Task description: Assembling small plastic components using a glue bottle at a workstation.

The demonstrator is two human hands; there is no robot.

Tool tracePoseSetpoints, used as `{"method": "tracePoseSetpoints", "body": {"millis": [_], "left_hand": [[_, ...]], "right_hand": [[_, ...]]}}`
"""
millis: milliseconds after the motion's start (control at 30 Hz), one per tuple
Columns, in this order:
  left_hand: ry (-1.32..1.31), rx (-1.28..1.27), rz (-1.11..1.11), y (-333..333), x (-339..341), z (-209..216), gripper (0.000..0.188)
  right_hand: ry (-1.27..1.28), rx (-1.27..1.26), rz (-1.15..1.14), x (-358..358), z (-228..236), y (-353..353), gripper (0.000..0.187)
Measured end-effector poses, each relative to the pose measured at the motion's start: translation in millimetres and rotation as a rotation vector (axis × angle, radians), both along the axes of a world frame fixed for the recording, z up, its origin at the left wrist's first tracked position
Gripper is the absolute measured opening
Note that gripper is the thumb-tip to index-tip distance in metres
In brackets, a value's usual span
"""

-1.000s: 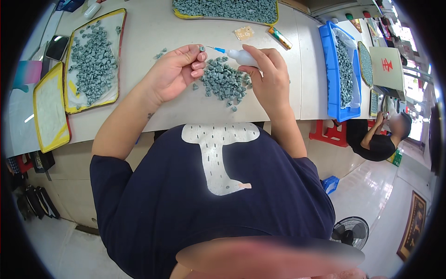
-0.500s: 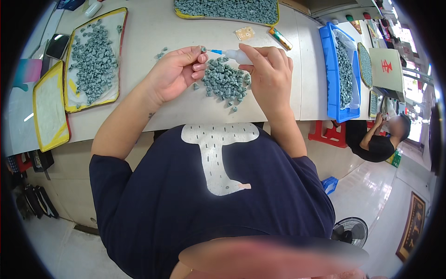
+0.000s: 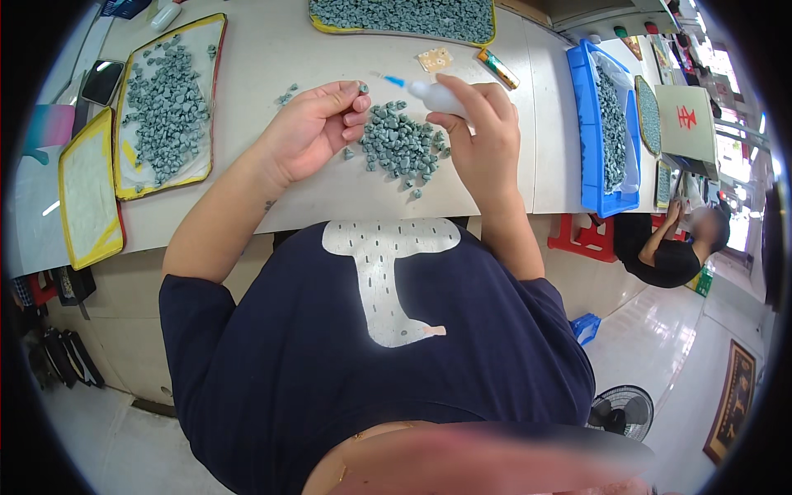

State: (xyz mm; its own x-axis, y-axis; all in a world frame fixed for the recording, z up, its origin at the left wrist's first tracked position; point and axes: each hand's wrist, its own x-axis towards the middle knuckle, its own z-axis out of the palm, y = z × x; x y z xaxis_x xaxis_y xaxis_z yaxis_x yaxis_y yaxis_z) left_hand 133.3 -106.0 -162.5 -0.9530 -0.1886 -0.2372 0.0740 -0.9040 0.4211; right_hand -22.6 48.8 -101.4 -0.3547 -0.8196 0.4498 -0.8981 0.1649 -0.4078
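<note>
Between the thumb and forefinger of my left hand (image 3: 326, 124) is a small grey-green stone-like piece (image 3: 364, 88). My right hand (image 3: 488, 136) grips a white squeeze bottle (image 3: 437, 96) that has a thin blue nozzle (image 3: 394, 81) pointing left. A gap separates the nozzle from the piece. Below and between both hands, a loose pile of similar grey-green pieces (image 3: 403, 147) lies on the white table. A few more pieces (image 3: 286, 95) are scattered beyond my left wrist.
A yellow-edged tray (image 3: 210, 124) of pieces lies left, beside another yellow-edged tray (image 3: 89, 186) and a phone (image 3: 102, 82). Another full tray (image 3: 404, 31) is at the far side. A glue-like tube (image 3: 498, 68) lies near a blue bin (image 3: 587, 132). A seated person (image 3: 668, 247) is at right.
My right hand has drawn the bottle back, so its nozzle has moved right and slightly up, away from the piece. My left hand stays nearly still, keeping its pinch.
</note>
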Motion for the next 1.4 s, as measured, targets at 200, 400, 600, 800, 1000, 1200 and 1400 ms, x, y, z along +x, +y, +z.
{"method": "tracePoseSetpoints", "body": {"millis": [200, 400, 600, 800, 1000, 1200, 1400], "left_hand": [[-0.058, -0.042, 0.081, 1, -2, 1, 0.014], [-0.063, -0.040, 0.082, 4, -5, 3, 0.015], [-0.076, -0.051, 0.074, 7, -8, 1, 0.016], [-0.063, -0.056, 0.065, 7, -6, 2, 0.016], [-0.047, -0.070, 0.017, 10, -7, 0, 0.015], [0.013, -0.079, -0.015, 12, -10, 5, 0.015], [0.066, -0.075, -0.037, 10, -8, 5, 0.015]], "right_hand": [[-0.414, -0.094, -0.069, -26, -31, -2, 0.039], [-0.744, -0.026, -0.068, -47, -62, -1, 0.047], [-0.541, 0.001, -0.073, -47, -53, 2, 0.045], [-0.180, 0.325, -0.245, -81, -12, 42, 0.028], [-0.083, 0.710, -0.474, -91, -22, 61, 0.017], [-0.132, 0.582, -0.456, -92, -19, 58, 0.017], [-0.496, 0.169, -0.152, -59, 4, 44, 0.017]]}}
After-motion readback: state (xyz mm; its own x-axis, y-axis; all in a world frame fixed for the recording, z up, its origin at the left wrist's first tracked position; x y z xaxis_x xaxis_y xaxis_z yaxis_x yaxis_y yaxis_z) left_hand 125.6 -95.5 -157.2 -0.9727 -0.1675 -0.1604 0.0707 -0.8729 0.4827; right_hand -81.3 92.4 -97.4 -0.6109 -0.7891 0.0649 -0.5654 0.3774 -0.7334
